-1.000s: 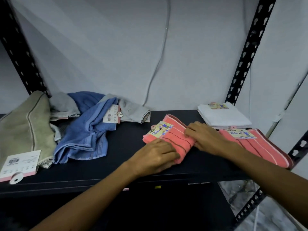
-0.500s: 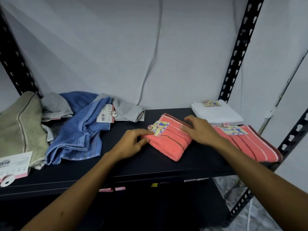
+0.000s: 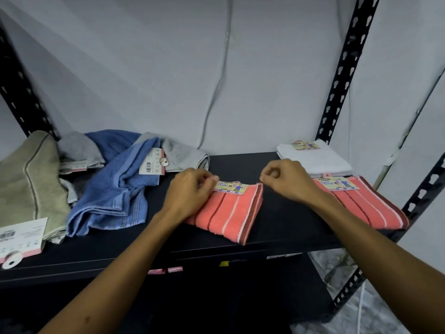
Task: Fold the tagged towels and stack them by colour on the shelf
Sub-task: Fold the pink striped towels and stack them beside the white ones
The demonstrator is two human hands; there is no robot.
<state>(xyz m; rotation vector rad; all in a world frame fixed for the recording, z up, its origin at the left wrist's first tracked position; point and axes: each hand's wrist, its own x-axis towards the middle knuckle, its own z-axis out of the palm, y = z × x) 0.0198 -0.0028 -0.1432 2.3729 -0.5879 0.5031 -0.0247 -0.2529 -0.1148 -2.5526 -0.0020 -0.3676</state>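
A folded coral striped towel with a yellow tag lies mid-shelf on the black shelf board. My left hand pinches its far left corner beside the tag. My right hand has its fingers curled and pinches the far right corner. A second folded coral towel with the same tag lies to the right, in front of a folded white towel. On the left sits an unfolded heap: a blue towel, grey towels and an olive towel.
Black perforated uprights frame the shelf at the back right and back left. A grey wall with a hanging cable stands behind. A large pink-edged label lies at the front left edge. A lower shelf is dark below.
The coral towel has been turned so its stripes run front to back. Both hands moved from its top to its far corners, and the right hand went from flat to pinching.
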